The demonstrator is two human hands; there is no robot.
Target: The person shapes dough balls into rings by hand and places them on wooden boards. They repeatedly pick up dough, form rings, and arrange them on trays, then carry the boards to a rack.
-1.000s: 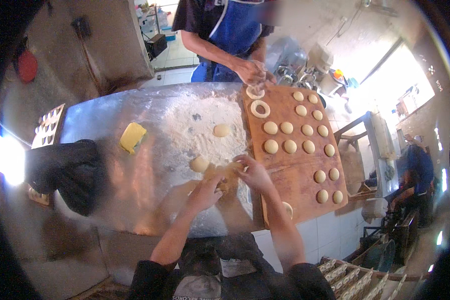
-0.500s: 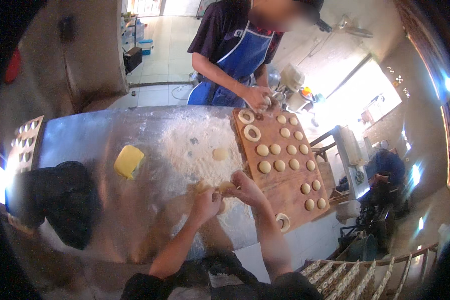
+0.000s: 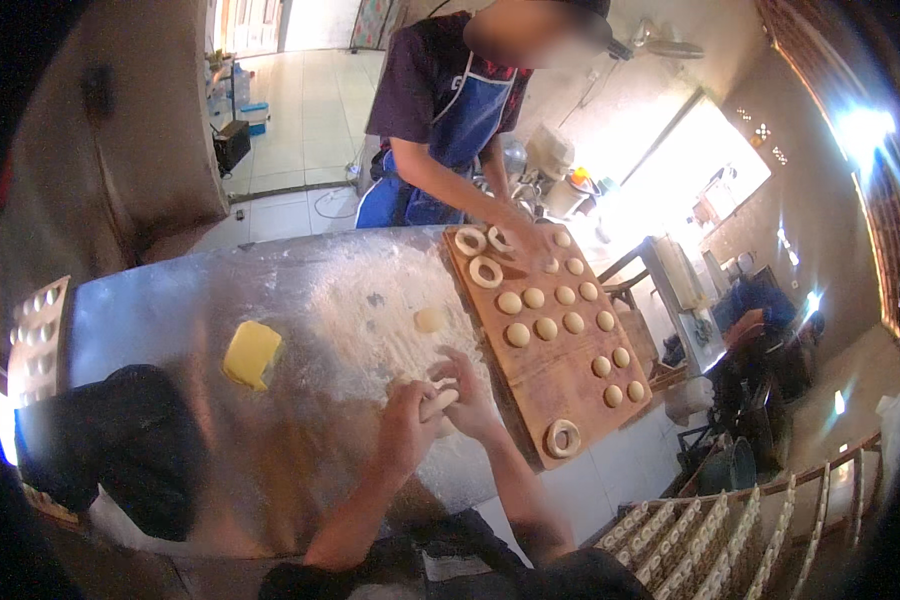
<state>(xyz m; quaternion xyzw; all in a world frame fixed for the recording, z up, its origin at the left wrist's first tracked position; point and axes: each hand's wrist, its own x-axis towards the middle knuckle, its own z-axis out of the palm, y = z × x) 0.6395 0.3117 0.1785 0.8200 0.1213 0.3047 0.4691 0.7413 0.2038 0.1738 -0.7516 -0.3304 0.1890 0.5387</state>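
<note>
Both of my hands are raised over the floury part of the metal table (image 3: pixel 150 300), holding a pale piece of dough (image 3: pixel 438 403) between them. My left hand (image 3: pixel 404 425) has its fingers closed round the near side of the dough. On its other side, my right hand (image 3: pixel 473 400) grips it with bent fingers. The hands partly hide the dough's shape. Beyond them a small flattened dough piece (image 3: pixel 430 320) lies in the scattered flour (image 3: pixel 355 290). Right of my hands is a wooden board (image 3: pixel 540 385) bearing round dough balls (image 3: pixel 546 328) and several dough rings (image 3: pixel 549 440).
A yellow block (image 3: pixel 253 355) sits on the table to the left, with dark cloth (image 3: pixel 130 450) nearer me. Across the table a person in a blue apron (image 3: pixel 460 130) reaches a hand (image 3: pixel 530 240) over the board. Racks of dough pieces (image 3: pixel 710 540) stand at lower right.
My hands have turned and lifted the dough, so more of it shows. The other person has reached onto the board, where another dough ring now lies. The view has shifted slightly.
</note>
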